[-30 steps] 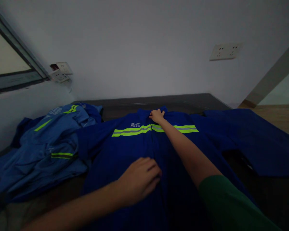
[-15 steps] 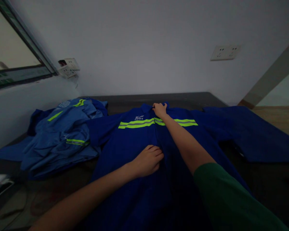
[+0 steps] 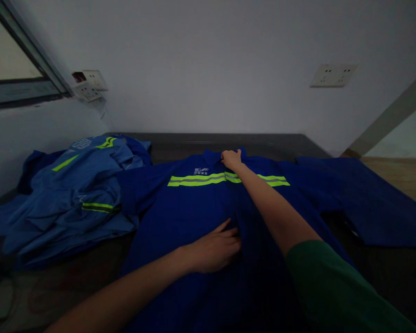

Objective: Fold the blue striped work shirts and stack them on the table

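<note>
A dark blue work shirt [image 3: 190,208] with a yellow-green reflective stripe across the chest lies spread out on a dark table [image 3: 180,138], collar toward the wall. At the collar, my right hand [image 3: 231,159] pinches the fabric near the neck opening. Lower down, my left hand [image 3: 217,247] rests on the shirt front beside the centre opening, its fingers spread apart and nothing visibly held. My right forearm crosses over the stripe.
On the left lies a crumpled pile of lighter blue clothes [image 3: 69,194] with reflective strips. Flat dark blue fabric [image 3: 377,199] lies at the right. Sockets [image 3: 333,75] are on the wall behind, and a window frame [image 3: 24,90] is at upper left.
My left hand has moved slightly down the shirt front, and its fingers have spread. My right hand stays at the collar. The view has shifted a little.
</note>
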A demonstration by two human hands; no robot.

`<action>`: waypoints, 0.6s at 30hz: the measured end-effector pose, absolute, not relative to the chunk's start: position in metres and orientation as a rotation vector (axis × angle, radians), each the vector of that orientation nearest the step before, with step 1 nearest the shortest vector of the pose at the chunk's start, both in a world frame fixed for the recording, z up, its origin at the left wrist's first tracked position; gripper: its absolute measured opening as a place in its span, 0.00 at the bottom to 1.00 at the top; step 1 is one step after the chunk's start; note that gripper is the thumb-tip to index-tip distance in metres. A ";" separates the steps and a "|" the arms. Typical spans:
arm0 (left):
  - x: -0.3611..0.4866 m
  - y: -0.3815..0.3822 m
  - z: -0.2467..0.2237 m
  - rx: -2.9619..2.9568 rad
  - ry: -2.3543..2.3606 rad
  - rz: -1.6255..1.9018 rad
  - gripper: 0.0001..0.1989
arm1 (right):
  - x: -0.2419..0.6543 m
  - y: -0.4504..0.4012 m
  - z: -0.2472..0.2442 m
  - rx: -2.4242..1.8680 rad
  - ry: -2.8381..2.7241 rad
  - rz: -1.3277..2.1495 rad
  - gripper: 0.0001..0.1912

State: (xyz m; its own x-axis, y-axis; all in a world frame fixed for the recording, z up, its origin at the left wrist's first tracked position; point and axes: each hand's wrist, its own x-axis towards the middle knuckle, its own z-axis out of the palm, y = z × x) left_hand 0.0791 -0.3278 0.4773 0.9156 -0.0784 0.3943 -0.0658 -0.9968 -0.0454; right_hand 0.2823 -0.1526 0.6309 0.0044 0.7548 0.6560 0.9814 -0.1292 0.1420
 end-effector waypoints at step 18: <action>-0.004 -0.369 0.442 -2.877 -0.237 -0.551 0.27 | 0.263 -0.271 0.598 -1.368 -1.851 -0.825 0.16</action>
State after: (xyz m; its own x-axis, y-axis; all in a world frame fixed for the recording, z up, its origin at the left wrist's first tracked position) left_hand -0.0038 -0.3687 0.4419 0.9176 0.1184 0.3795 0.1939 -0.9667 -0.1672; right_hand 0.2630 -0.2710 0.5978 -0.2137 0.5321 0.8193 0.9650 0.2453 0.0924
